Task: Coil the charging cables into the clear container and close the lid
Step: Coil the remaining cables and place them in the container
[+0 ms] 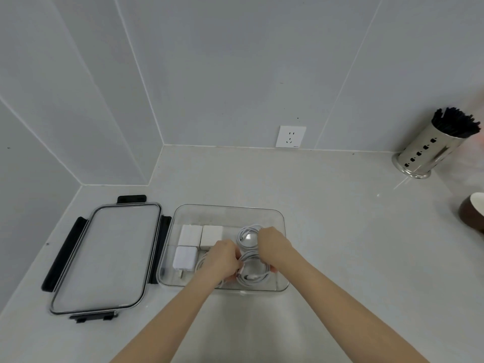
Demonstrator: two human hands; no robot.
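Observation:
The clear container [227,209] sits open on the counter. Inside at its left lie three white charger plugs [190,235]. A coiled white cable [247,235] rests at the back right. In front of it lies a second coiled white cable [254,271], and both my hands are inside the container gripping it: my left hand [222,260] on its left side, my right hand [273,244] on its right side. Another loop of cable [203,260] shows under my left hand. The clear lid [104,258] with black clips lies flat to the container's left.
A steel holder [425,150] full of black chopsticks stands at the back right. A brown and white bowl [474,213] sits at the right edge. A wall socket [290,136] is behind the container. Walls close off the counter's back and left.

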